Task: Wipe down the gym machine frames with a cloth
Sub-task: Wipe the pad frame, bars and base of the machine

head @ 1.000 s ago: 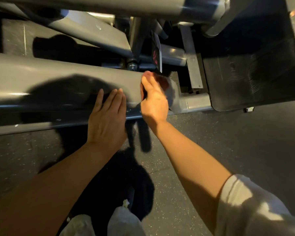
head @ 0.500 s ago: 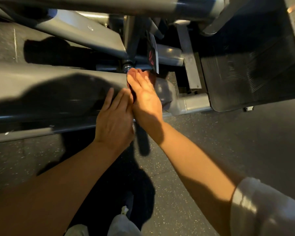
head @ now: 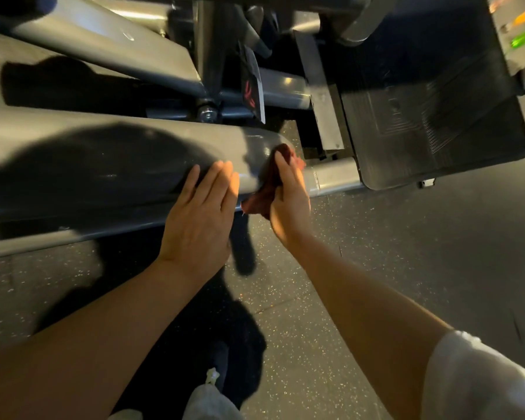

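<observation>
Grip, left to right: left hand [head: 199, 213] flat, fingers straight, pressed on the near face of the frame [head: 119, 165], holding nothing; right hand [head: 288, 195] curled round the cloth [head: 267, 189], fingers over its top.
Cloth: dark red, bunched, pressed against the rounded end of the frame, just right of the left hand.
Frame: grey beam, lying across the view above the floor [head: 376, 268]; footplate [head: 431, 116] well to the right.
Step in hand, as judged: wiping the beam's end cap, left hand bracing.
Next move calls for: keeping the cloth flat and pressed, working round the curved end, then onto the narrower tube [head: 334, 177] beyond.
</observation>
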`<state>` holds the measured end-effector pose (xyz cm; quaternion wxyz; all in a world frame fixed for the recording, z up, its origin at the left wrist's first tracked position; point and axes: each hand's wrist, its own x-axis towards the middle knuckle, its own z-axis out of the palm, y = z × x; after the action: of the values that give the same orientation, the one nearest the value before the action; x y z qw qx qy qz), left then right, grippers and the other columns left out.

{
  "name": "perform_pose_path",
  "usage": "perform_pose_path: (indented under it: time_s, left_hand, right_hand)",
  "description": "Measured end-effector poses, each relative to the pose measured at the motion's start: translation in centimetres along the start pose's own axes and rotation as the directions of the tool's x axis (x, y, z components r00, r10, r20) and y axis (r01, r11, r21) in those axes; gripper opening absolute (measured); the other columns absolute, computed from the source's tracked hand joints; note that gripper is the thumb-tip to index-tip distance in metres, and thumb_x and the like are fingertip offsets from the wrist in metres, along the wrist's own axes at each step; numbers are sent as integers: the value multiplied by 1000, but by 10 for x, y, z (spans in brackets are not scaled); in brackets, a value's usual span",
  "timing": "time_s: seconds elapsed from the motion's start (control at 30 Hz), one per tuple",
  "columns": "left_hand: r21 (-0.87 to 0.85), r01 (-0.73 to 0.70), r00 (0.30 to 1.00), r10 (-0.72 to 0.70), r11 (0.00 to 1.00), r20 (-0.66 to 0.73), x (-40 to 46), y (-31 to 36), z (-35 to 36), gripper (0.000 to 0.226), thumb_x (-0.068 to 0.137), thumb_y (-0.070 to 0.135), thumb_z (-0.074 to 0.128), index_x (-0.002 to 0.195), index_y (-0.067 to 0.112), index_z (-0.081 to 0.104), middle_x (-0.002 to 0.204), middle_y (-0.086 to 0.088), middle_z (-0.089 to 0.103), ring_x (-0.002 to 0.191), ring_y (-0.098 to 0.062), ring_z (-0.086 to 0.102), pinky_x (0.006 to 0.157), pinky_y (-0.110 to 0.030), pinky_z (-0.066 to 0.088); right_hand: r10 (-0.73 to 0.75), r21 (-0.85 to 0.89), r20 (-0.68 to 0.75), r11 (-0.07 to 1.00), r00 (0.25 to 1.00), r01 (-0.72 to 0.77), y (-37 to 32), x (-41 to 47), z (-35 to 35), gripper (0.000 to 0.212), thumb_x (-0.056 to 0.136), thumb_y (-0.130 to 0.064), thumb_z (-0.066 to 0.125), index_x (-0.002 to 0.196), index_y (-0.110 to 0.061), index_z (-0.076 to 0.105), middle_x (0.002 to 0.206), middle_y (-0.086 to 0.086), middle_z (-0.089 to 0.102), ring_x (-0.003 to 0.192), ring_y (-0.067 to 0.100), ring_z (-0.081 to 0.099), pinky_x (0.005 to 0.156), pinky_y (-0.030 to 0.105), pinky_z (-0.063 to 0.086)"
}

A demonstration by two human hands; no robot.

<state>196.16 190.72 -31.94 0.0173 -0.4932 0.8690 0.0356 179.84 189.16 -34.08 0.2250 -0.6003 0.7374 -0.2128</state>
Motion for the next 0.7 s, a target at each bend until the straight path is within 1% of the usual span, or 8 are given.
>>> perform_pose_path:
  time_s: [0.03, 0.13, 0.2, 0.27, 0.4, 0.5, 0.6, 0.7]
  left_hand:
    - [4, 2, 1000, -2, 1000, -6, 0, 1, 1, 79, 83, 30, 41, 151, 0, 15, 159, -20, 15, 148, -32, 8, 120, -47, 0]
    - [4, 15, 1000, -15, 1000, -11, 0, 3, 5, 77, 87, 32, 35, 152, 2, 5, 161, -18, 4, 149, -30, 0, 120, -46, -6]
    - [-19, 10, 999, -11, 1000, -30, -1, 4, 6, 79, 90, 37, 44, 152, 2, 10, 161, -17, 9, 149, -29, 4, 120, -45, -5]
    - [-114, 9, 997, -17, 993, -76, -7, 4, 7, 85, 84, 39, 61, 149, 0, 23, 157, -19, 21, 148, -30, 15, 121, -44, 2]
    - [-284, 124, 965, -183, 951, -189, -49, -15, 11, 78, 78, 26, 61, 144, -5, 32, 150, -23, 35, 143, -32, 27, 121, -44, 12]
    - [-293, 246, 932, -308, 924, -190, -94, -45, 10, 75, 79, 19, 50, 147, -1, 25, 155, -19, 26, 146, -29, 16, 121, -43, 4]
    - [-223, 393, 882, -435, 892, -183, -126, -76, 11, 91, 72, 5, 65, 149, 0, 18, 158, -17, 17, 148, -24, 3, 121, -40, -4]
    - [-203, 514, 812, -549, 833, -198, -138, -95, 5, 85, 84, 20, 66, 151, 1, 17, 157, -18, 18, 148, -24, 5, 121, -39, -5]
  right_hand:
    - [-28, 21, 37, 999, 999, 28, 4, -1, 1, 47, 102, -14, 41, 147, -25, 40, 156, 2, 28, 137, 16, 36, 93, 16, 41]
    - [-51, -19, 6, 998, 999, 51, 15, 15, -7, 43, 103, -18, 37, 145, -20, 42, 145, 0, 37, 126, 5, 43, 104, 32, 41]
    - [24, 53, -46, 998, 999, -21, 7, 17, -3, 51, 96, -21, 34, 145, -12, 43, 150, 12, 38, 139, 24, 36, 114, 44, 33]
    - [-55, 45, -80, 997, 995, 58, -14, 2, 19, 50, 95, -14, 39, 145, -11, 42, 153, 18, 34, 144, 36, 27, 116, 51, 30]
    - [-356, 98, -74, 927, 932, 362, -66, -33, 58, 44, 98, -7, 45, 142, -2, 46, 152, 20, 37, 146, 34, 26, 118, 52, 23]
    - [-277, 72, -93, 956, 956, 284, -79, -36, 66, 47, 98, -10, 45, 144, -6, 45, 155, 18, 33, 147, 36, 22, 118, 56, 20]
    - [-199, 34, -32, 979, 979, 200, -123, -55, 75, 59, 93, -21, 28, 151, -17, 33, 160, 10, 22, 149, 34, 11, 119, 50, 14]
    - [-371, -6, 75, 928, 926, 373, -179, -78, 96, 70, 92, -18, 57, 154, -19, 25, 161, 9, 18, 149, 33, 8, 119, 53, 13]
